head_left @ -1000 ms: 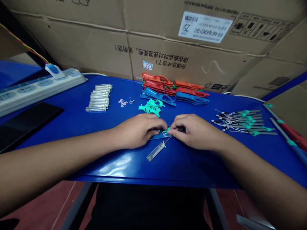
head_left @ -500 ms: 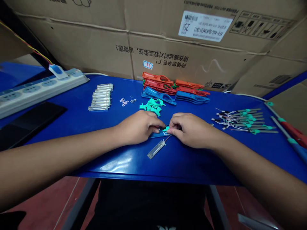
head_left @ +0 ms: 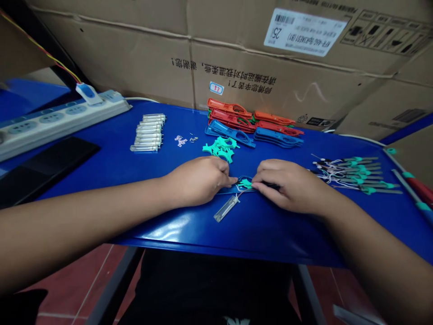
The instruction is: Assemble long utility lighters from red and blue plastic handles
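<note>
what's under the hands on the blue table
Between the left hand and right hand lie a blue plastic strip, a teal piece and thin white wires. The hands cover most of them, so the rest cannot be seen.

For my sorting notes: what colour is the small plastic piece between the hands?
The small plastic piece is teal green, best seen in the head view.
</note>
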Tool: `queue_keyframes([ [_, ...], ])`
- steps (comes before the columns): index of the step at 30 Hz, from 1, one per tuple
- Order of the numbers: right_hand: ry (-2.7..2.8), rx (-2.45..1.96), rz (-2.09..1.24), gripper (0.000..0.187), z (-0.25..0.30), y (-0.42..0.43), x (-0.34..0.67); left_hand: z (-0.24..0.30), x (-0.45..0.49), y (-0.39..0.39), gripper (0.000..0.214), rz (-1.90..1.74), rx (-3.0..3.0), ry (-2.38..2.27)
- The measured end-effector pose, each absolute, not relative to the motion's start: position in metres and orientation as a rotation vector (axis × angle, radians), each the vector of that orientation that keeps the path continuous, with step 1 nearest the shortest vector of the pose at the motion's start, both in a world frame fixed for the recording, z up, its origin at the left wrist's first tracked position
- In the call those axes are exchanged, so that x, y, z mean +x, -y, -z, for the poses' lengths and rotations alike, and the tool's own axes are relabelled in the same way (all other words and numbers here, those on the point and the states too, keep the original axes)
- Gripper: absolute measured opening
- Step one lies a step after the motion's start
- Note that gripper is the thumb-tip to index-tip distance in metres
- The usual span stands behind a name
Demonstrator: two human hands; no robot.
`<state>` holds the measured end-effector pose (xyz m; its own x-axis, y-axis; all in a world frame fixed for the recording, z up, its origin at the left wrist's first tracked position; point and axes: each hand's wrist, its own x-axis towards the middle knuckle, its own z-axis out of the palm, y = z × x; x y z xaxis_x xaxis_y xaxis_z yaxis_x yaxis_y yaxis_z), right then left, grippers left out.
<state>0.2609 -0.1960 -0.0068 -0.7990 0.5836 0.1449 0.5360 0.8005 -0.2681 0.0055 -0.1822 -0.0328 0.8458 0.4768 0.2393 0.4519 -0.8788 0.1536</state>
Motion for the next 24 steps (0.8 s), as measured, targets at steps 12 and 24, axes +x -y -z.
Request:
queue_keyframes([
  [12, 2.779, -0.797, -0.224, 0.023, 0.012, 0.193, 0.267, 0.026, 0.008, 0.186, 0.029, -0.252, 3.145, -0.692],
  [24, 2.773, -0.876, -0.109, 0.018, 0.009, 0.196, 0.270, 0.016, 0.004, 0.198, 0.031, -0.264, 3.124, -0.685],
])
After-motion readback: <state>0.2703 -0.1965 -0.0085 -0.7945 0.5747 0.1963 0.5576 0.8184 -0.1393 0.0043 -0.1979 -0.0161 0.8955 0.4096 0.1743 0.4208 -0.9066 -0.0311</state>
